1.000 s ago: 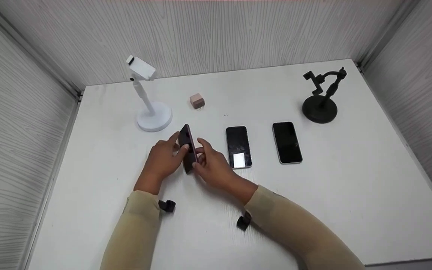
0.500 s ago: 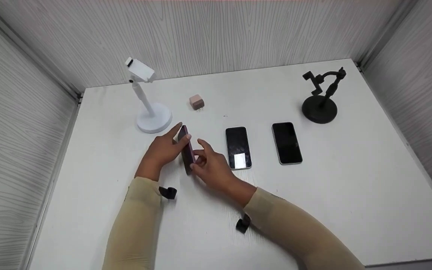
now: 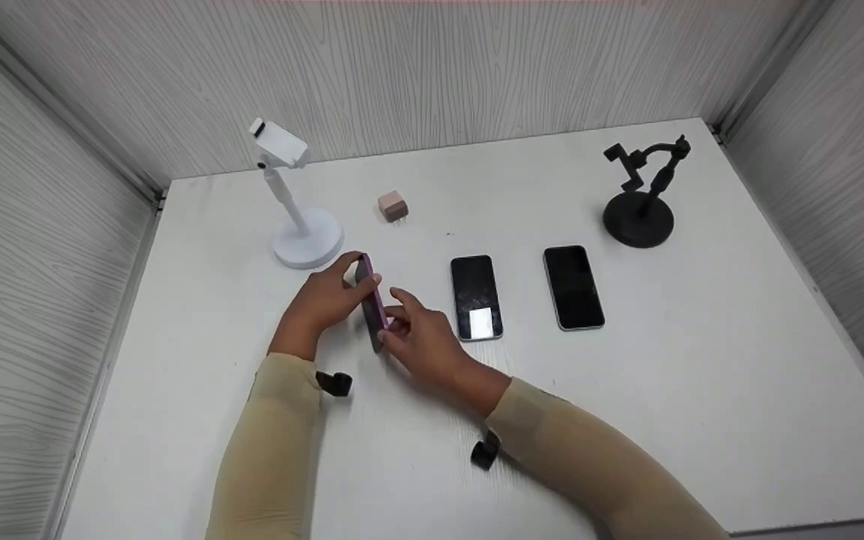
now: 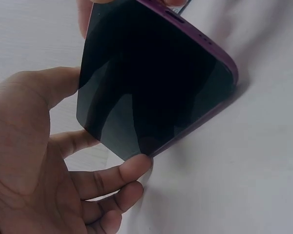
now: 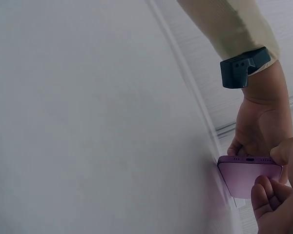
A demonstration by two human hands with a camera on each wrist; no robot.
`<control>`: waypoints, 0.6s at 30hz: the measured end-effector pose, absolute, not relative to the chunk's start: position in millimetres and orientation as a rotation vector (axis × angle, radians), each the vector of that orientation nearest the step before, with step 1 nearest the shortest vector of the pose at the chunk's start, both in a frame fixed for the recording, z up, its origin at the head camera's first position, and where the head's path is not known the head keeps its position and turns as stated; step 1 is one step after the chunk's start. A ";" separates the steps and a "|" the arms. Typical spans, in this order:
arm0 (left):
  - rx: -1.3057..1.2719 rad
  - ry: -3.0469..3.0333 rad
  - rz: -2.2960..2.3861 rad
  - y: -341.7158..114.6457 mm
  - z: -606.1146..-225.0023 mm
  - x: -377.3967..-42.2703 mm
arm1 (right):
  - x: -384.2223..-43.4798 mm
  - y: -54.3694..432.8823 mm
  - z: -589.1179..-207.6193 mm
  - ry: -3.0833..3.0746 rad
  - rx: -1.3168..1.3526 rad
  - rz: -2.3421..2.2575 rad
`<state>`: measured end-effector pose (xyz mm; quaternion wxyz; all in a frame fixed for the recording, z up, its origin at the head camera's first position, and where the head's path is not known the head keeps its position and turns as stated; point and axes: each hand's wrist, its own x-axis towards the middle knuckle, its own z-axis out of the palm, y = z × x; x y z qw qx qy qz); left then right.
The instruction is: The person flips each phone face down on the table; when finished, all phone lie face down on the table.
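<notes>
Both hands hold a purple-edged smartphone (image 3: 373,307) tilted up on its side, its dark screen toward the left. At its far end, my left hand (image 3: 325,298) grips with the thumb on the upper edge and the index finger curled at the far corner. My right hand (image 3: 426,341) pinches the near end, thumb on the edge and fingers behind. The left wrist view shows the dark screen (image 4: 151,87) close up, with left-hand fingers (image 4: 105,183) along its border. In the right wrist view, the purple back (image 5: 241,178) and charging port are visible.
Two more black-screened phones, one nearer (image 3: 476,296) and one farther right (image 3: 574,287), lie flat on the white table (image 3: 702,405). A white phone stand (image 3: 308,238) is behind my left hand. A small pinkish charger plug (image 3: 393,206) lies beyond, and a black stand (image 3: 639,219) stands at the back right.
My left hand has shifted slightly, its index finger now bent at the phone's far corner. The phone has turned a little, showing more purple edge. The right hand stays almost in place.
</notes>
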<state>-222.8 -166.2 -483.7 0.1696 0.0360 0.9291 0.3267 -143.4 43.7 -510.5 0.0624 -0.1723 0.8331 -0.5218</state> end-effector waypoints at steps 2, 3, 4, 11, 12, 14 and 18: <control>0.105 2.633 0.941 -167.1 -483.2 -222.1 | -142.9 41.8 -511.6 2.500 -0.517 -1.574; 0.106 2.630 0.946 -167.5 -483.0 -221.9 | -142.7 40.8 -512.2 2.494 -0.516 -1.569; 0.106 2.624 0.953 -167.7 -482.7 -221.8 | -142.5 40.2 -512.8 2.490 -0.514 -1.565; 0.067 2.566 0.986 -171.0 -482.4 -222.2 | -139.8 36.0 -515.4 2.474 -0.529 -1.541; 0.064 2.560 0.993 -171.7 -482.3 -222.2 | -139.2 35.6 -515.4 2.473 -0.535 -1.537; 0.065 2.547 1.011 -173.1 -482.4 -222.2 | -138.2 34.9 -515.7 2.481 -0.555 -1.527; 0.073 2.509 1.069 -176.4 -483.0 -222.3 | -136.7 33.3 -517.2 2.491 -0.579 -1.496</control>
